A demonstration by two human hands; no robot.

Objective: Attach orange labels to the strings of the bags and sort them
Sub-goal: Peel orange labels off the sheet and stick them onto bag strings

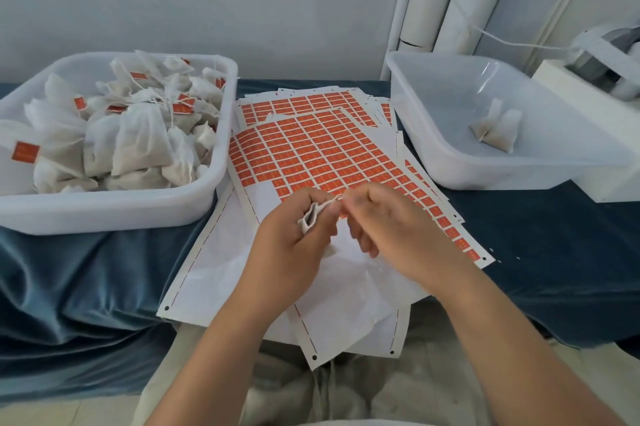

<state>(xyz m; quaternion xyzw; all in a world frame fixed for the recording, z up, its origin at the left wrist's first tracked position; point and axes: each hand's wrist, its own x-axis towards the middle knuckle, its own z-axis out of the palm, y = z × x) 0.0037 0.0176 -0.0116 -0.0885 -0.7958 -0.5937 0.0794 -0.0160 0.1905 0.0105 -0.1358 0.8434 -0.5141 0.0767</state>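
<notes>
Beside the sheets (322,148), left tub (211,183) holds labelled bags (138,134); right tub (519,172), a bag (495,131).

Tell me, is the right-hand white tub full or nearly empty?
Nearly empty: the right tub holds just one or two bags; most of its floor shows.

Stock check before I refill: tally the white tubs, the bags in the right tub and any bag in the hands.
White tubs: 2 (left tub, right tub)
Loose bag in right tub: 1
Held bag, gripped by left hand and right hand: 1
Total: 4
</notes>
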